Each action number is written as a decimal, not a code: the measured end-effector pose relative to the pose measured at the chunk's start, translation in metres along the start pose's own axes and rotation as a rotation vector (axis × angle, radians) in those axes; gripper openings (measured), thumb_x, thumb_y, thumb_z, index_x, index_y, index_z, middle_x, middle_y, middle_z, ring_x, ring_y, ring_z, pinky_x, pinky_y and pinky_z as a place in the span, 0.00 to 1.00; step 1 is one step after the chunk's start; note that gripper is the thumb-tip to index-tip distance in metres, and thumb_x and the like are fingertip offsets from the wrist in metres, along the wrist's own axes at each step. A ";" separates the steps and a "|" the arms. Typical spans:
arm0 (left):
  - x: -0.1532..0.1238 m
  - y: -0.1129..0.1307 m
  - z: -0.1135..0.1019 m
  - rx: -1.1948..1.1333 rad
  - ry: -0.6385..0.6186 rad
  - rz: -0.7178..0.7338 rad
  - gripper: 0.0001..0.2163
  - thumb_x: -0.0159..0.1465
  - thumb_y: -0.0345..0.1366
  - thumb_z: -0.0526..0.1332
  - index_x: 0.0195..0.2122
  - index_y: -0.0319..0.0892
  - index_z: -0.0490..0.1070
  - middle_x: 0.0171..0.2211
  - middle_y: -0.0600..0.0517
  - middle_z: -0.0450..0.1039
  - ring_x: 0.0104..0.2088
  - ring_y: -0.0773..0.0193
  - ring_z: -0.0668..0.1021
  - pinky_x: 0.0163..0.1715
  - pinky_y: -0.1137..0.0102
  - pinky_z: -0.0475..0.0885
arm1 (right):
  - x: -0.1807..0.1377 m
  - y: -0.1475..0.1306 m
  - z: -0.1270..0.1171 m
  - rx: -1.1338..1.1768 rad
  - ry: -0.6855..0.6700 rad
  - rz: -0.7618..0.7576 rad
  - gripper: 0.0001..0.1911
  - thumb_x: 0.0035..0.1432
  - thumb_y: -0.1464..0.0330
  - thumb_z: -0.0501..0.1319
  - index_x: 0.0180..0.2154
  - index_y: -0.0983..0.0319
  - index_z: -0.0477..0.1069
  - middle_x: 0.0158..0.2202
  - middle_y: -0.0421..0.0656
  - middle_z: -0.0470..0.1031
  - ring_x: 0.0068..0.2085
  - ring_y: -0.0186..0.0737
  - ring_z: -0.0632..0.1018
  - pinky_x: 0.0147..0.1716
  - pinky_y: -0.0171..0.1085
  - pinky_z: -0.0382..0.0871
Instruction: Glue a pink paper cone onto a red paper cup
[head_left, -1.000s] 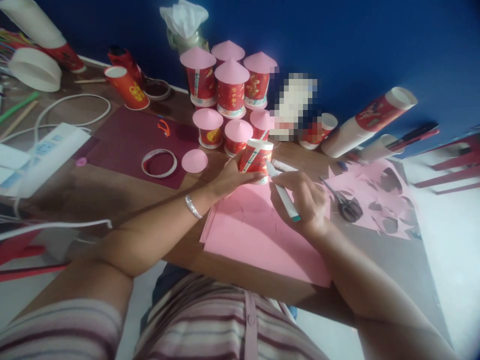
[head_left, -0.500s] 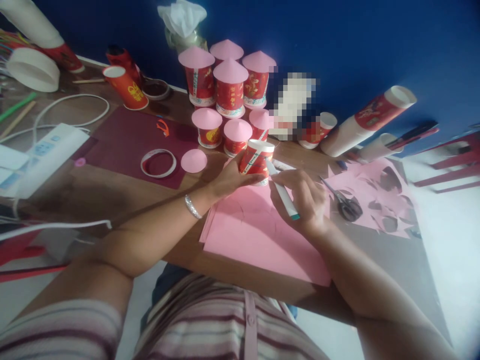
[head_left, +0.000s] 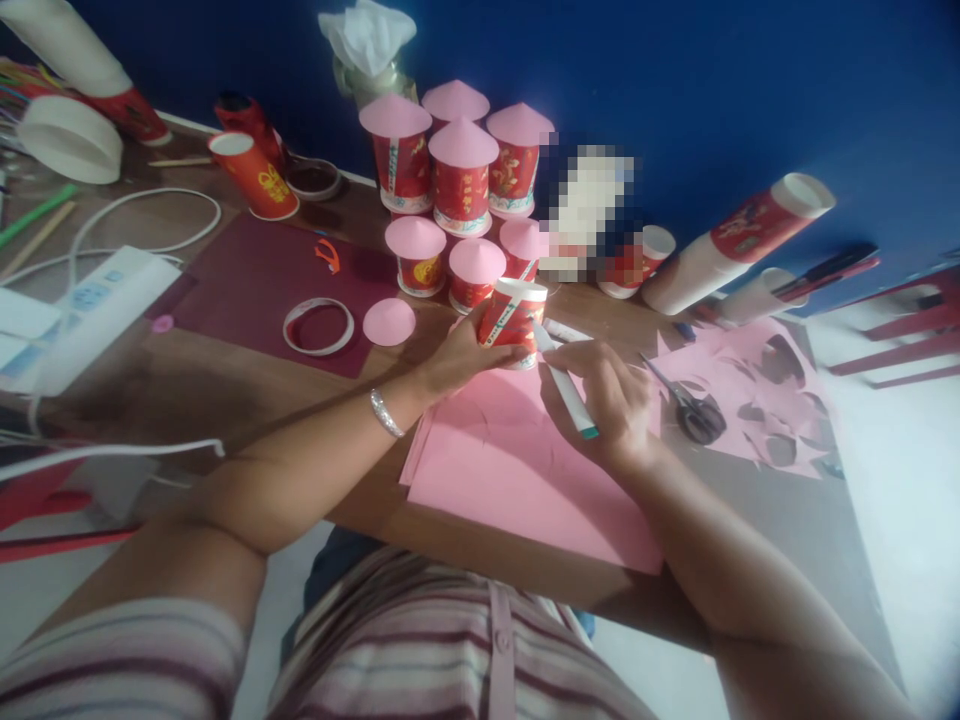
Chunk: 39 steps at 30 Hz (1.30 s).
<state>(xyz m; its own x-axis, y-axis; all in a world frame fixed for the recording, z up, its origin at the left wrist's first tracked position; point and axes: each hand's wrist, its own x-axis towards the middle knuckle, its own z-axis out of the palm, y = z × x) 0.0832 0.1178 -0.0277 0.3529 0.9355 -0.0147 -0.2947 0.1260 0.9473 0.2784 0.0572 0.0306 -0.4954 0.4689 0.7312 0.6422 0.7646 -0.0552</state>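
Note:
A red patterned paper cup [head_left: 506, 318] with a white rim is gripped by my left hand [head_left: 459, 358], thumb low on its near side. My right hand [head_left: 606, 395] is closed round a white marker pen [head_left: 568, 392] with a green end, its tip close to the cup's right side; whether it touches I cannot tell. Beneath both hands lie stacked pink paper sheets [head_left: 517, 490] with faint curved lines. Just behind the cup stand several small red cups with pink cone tops [head_left: 478, 262], and a pink paper disc [head_left: 389, 322] lies to the left.
Scissors [head_left: 697, 415] rest on cut pink scraps [head_left: 784, 400] at right. Stacked cups [head_left: 739, 240] lean behind them. A white paper ring [head_left: 318, 327] lies on a maroon sheet [head_left: 247, 290]. At left are a power strip [head_left: 94, 320] with cables and a red cup [head_left: 255, 175].
The cup in my left hand has shifted very slightly, and the marker stays close to its right side. The scene around is otherwise almost the same.

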 end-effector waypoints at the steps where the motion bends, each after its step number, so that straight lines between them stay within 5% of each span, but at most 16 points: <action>1: 0.000 0.000 0.000 0.003 0.003 -0.002 0.27 0.50 0.45 0.80 0.47 0.45 0.75 0.46 0.48 0.81 0.50 0.50 0.83 0.56 0.50 0.78 | 0.000 0.000 0.000 0.002 0.007 -0.004 0.15 0.66 0.78 0.63 0.53 0.61 0.69 0.40 0.45 0.83 0.39 0.40 0.84 0.35 0.36 0.79; 23: -0.003 0.003 -0.001 0.101 -0.051 0.023 0.34 0.50 0.49 0.80 0.56 0.46 0.73 0.52 0.48 0.80 0.57 0.44 0.80 0.61 0.47 0.74 | 0.000 0.000 0.005 -0.005 0.031 -0.085 0.14 0.67 0.78 0.61 0.53 0.62 0.68 0.38 0.46 0.80 0.38 0.39 0.82 0.34 0.37 0.79; 39: -0.001 0.001 0.001 -0.027 0.012 -0.016 0.30 0.49 0.45 0.81 0.51 0.42 0.75 0.49 0.45 0.81 0.49 0.54 0.82 0.55 0.54 0.75 | -0.004 0.002 0.009 -0.017 0.028 -0.056 0.13 0.67 0.78 0.61 0.51 0.62 0.68 0.37 0.44 0.81 0.37 0.39 0.83 0.33 0.36 0.78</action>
<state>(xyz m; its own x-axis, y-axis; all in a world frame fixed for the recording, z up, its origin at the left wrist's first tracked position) 0.0832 0.1166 -0.0266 0.3476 0.9370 -0.0339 -0.3127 0.1499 0.9380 0.2767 0.0607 0.0218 -0.5148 0.4126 0.7515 0.6236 0.7817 -0.0020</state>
